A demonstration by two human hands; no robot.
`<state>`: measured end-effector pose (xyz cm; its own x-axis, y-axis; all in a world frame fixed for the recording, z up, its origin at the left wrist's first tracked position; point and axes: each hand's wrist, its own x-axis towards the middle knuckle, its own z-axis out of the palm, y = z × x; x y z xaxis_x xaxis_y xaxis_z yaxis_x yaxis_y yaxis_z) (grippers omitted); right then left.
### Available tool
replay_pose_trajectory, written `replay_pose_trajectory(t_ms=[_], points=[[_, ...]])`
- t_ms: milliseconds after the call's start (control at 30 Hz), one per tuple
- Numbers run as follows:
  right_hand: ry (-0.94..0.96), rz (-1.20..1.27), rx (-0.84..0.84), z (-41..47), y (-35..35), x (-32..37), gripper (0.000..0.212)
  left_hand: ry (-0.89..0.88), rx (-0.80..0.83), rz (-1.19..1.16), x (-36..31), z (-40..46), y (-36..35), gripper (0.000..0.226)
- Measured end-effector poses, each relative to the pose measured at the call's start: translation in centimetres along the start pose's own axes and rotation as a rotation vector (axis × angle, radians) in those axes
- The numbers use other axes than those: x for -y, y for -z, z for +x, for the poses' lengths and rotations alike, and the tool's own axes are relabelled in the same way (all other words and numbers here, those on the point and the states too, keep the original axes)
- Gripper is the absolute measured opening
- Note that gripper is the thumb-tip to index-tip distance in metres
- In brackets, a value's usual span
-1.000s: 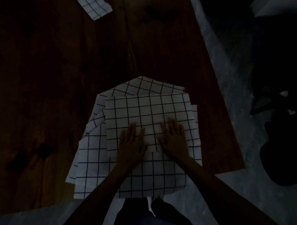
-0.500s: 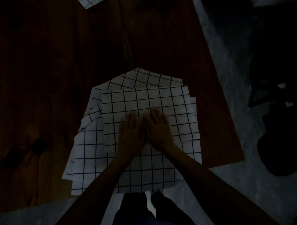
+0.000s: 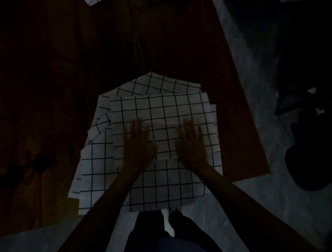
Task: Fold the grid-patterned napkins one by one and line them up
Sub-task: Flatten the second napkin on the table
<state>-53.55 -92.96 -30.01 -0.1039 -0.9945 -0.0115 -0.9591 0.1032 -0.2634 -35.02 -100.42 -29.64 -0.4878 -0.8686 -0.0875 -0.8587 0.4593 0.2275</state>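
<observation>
Two hands flat on the folded napkin (image 3: 161, 115), fingers straight, gripping nothing: left hand (image 3: 138, 143) near its left edge, right hand (image 3: 191, 142) near its right edge, both blurred.

Head view only. Folded napkin on top of the pile (image 3: 100, 179) of unfolded napkins, at the near edge of the table (image 3: 53, 72); pile partly hanging over that edge. One more napkin (image 3: 91, 2) at the far edge, mostly cut off.

Risks, as judgement: sliding palms may drag the loose layers below and wrinkle or shift them; overhanging pile may slip off toward the floor (image 3: 251, 90); uneven pressure may skew the fold.

Thin white cloth with black grid lines, soft, creasing easily. Dark wood, smooth. Grey floor, mottled.
</observation>
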Motion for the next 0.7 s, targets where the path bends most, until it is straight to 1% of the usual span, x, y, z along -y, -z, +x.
replay_pose_trajectory(t_ms=[33, 100, 167, 300, 367, 467, 567, 633, 700], points=[[0.037, 0.041, 0.016, 0.8, -0.7, 1.6, 0.055, -0.042, 0.019, -0.035, -1.3, 0.2, -0.4, 0.064], [0.075, 0.095, 0.08, 1.8, -2.0, 3.8, 0.057, -0.066, 0.066, -0.099, -2.9, 0.2, -1.6, 0.063], [0.08, 0.042, 0.106, 1.7, -2.6, 3.2, 0.058, -0.049, 0.086, -0.061, -2.1, -0.4, -2.4, 0.063], [-0.071, -0.011, 0.054, -0.7, -0.9, -3.0, 0.058, 0.032, 0.071, 0.011, 2.4, -1.9, -1.8, 0.069], [-0.116, -0.021, 0.081, -1.5, 0.1, -5.4, 0.061, 0.07, 0.078, 0.035, 3.6, -2.2, -1.3, 0.072], [-0.136, -0.017, 0.097, -1.4, 0.4, -5.8, 0.063, 0.099, 0.081, 0.05, 4.1, -2.4, -0.9, 0.077], [-0.204, 0.018, 0.023, -1.5, 0.7, -4.1, 0.066, 0.121, 0.058, 0.034, 3.2, -2.4, -0.5, 0.076], [-0.118, 0.078, -0.016, -1.0, 0.2, -1.6, 0.067, 0.073, 0.023, 0.025, 1.2, -2.0, -0.6, 0.068], [0.026, 0.106, 0.054, -0.2, -1.2, 1.6, 0.062, -0.002, 0.048, -0.004, -1.3, -1.7, -1.4, 0.062]])
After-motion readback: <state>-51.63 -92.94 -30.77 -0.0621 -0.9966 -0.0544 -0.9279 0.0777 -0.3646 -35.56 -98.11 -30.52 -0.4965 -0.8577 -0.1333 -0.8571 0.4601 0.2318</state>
